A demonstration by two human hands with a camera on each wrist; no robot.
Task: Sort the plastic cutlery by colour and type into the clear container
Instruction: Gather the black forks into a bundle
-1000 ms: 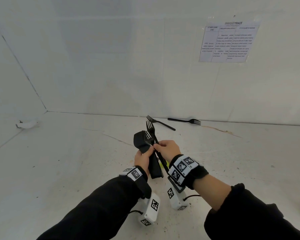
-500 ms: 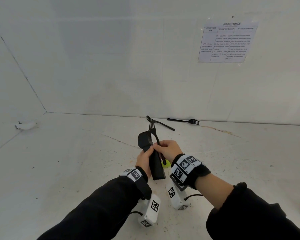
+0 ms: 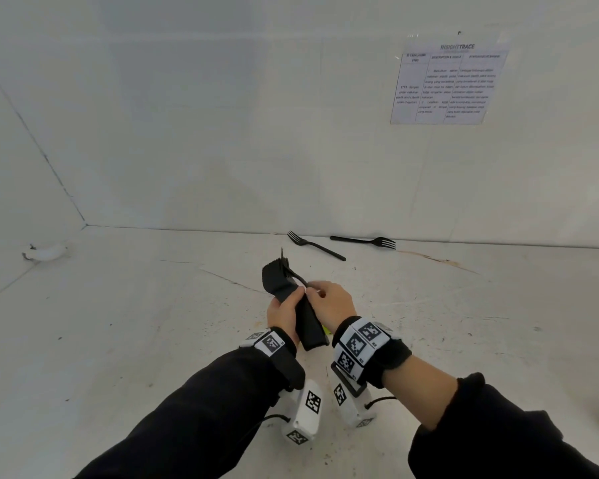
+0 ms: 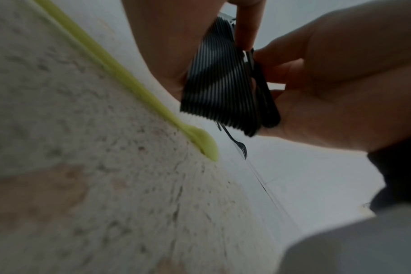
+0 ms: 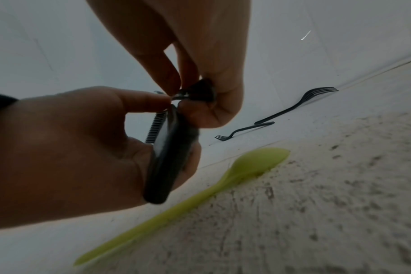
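We see our left hand (image 3: 284, 311) gripping the stack of black forks (image 3: 300, 309) — our right hand (image 3: 331, 302) pinching one fork against it.

The single black fork (image 3: 293, 273) you held upright beside the stack of forks (image 3: 301, 312) a second ago now lies against the stack, only its tines poking out above. Your right hand (image 3: 329, 302) has closed in to meet your left hand (image 3: 284, 311) on it.
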